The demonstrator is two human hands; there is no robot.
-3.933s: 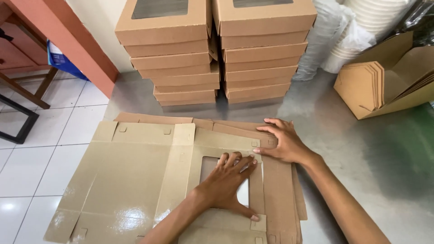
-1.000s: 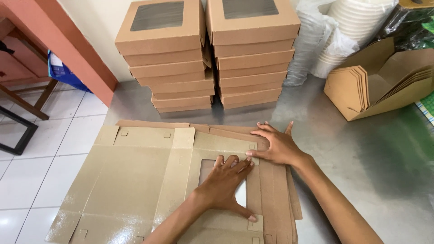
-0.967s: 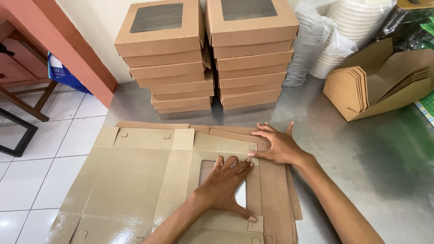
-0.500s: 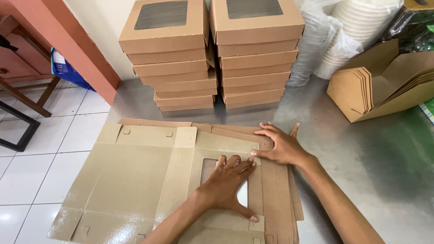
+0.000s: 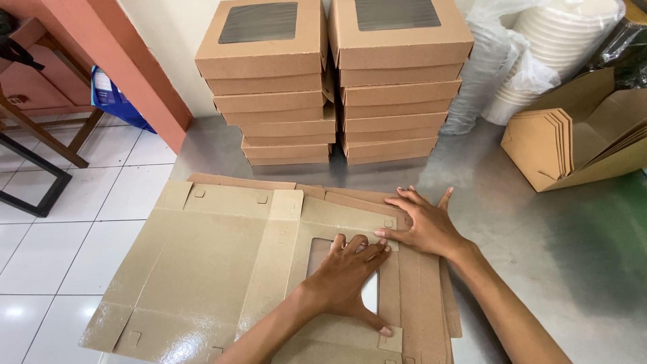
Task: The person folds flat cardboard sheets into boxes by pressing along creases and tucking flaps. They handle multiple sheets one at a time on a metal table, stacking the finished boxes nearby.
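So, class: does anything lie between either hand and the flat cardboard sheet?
Nothing visible does. The left hand lies flat on the cardboard sheet at its window cutout, and the right hand presses its far right edge.

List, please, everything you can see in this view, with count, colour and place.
flat box blank: top of a pile, brown with a clear window, table front
folded window boxes: two stacks, brown, table back
bagged paper cups: stacks, white, back right
open carton of flat blanks: one, brown, right
steel table: one, grey
blue bag: one, floor left
left hand: flat over the window
right hand: pressing the blank's far right corner
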